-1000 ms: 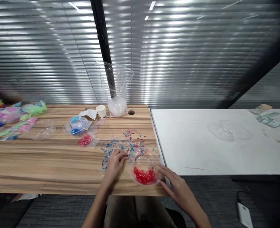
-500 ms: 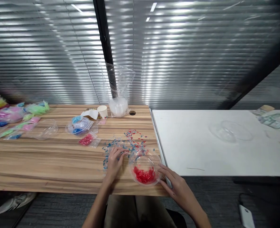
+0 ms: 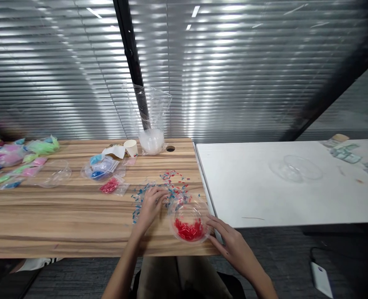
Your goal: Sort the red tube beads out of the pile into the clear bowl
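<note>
A round clear plastic bowl (image 3: 172, 222) stands near the table's front edge, tilted a little towards me, with a heap of small red tube-shaped pieces (image 3: 188, 229) at its near side. My right hand (image 3: 229, 238) grips the bowl's right rim, thumb low and fingers above. Left of the bowl, my left hand (image 3: 151, 206) rests on a scatter of loose red and blue pieces (image 3: 174, 189). Its fingers are bent and drawn together at the tips; whatever they pinch is too small to make out. Part of the scatter lies hidden under this hand.
Behind my left hand lie a bag of red pieces (image 3: 109, 185) and a clear bowl of blue bags (image 3: 84, 172). A paper cup (image 3: 131, 148) and a bagged stack of white bowls (image 3: 151, 142) stand at the back. A white table (image 3: 233, 187) adjoins on the right.
The camera view has shifted slightly. My left hand stays over the scattered pieces with its fingertips moved a little, while my right hand keeps hold of the bowl.
</note>
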`<action>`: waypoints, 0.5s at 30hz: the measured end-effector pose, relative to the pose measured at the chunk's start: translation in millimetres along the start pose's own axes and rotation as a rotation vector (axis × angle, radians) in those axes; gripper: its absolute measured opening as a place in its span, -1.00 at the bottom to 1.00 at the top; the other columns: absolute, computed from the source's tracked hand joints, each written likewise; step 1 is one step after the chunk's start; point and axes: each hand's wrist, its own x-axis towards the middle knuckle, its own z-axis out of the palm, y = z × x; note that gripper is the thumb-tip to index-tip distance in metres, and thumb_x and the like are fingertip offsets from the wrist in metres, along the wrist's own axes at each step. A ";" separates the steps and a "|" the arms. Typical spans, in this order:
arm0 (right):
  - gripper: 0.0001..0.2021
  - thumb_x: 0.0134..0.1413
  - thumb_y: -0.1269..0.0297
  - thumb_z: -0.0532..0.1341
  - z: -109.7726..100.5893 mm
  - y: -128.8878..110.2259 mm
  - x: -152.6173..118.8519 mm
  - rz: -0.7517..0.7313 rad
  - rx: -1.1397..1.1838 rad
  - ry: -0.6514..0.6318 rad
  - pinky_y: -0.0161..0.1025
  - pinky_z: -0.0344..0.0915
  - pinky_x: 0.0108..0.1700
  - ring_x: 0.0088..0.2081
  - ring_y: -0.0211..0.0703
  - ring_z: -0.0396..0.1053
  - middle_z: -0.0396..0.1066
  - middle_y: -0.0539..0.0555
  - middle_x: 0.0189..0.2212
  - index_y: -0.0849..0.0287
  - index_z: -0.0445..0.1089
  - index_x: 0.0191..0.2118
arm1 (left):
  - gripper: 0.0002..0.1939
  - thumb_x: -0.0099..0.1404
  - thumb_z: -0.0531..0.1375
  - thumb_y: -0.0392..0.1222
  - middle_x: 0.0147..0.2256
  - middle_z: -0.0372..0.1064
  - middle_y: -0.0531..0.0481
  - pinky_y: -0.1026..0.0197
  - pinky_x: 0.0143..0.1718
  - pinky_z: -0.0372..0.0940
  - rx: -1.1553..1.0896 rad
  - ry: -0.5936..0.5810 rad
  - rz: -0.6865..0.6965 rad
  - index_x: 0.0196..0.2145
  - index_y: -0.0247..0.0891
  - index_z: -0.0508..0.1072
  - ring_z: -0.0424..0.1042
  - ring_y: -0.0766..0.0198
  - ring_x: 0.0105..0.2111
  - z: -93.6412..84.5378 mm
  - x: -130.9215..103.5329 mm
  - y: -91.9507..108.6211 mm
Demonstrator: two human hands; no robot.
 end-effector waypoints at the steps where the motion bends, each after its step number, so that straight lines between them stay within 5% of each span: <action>1: -0.68 0.23 0.28 0.08 -0.4 -0.2 0.3 0.000 0.005 -0.002 -0.10 0.36 0.06 0.06 -0.06 0.35 0.36 0.16 0.06 0.09 0.27 0.09 | -0.81 0.32 0.08 -0.29 -0.20 0.42 -0.09 0.10 -0.09 0.21 0.052 -0.014 -0.023 -0.22 -0.21 0.50 0.33 0.16 -0.15 4.0 0.6 -6.5; 6: -0.69 0.22 0.31 0.08 -0.2 -0.5 3.5 -0.020 0.010 0.003 -0.09 0.36 0.07 0.06 -0.06 0.35 0.36 0.16 0.06 0.10 0.28 0.08 | -0.81 0.30 0.09 -0.32 -0.20 0.44 -0.07 0.10 -0.10 0.18 0.198 -0.124 0.014 -0.24 -0.20 0.50 0.33 0.14 -0.15 17.6 -0.2 -18.2; 15: -0.69 0.21 0.30 0.10 1.7 -2.1 5.1 -0.035 0.023 0.010 -0.12 0.37 0.05 0.06 -0.06 0.36 0.37 0.16 0.05 0.10 0.29 0.06 | -0.85 0.31 0.11 -0.26 -0.25 0.44 -0.08 0.07 -0.12 0.17 0.273 -0.077 -0.032 -0.34 -0.23 0.49 0.33 0.12 -0.19 18.2 -7.0 -21.4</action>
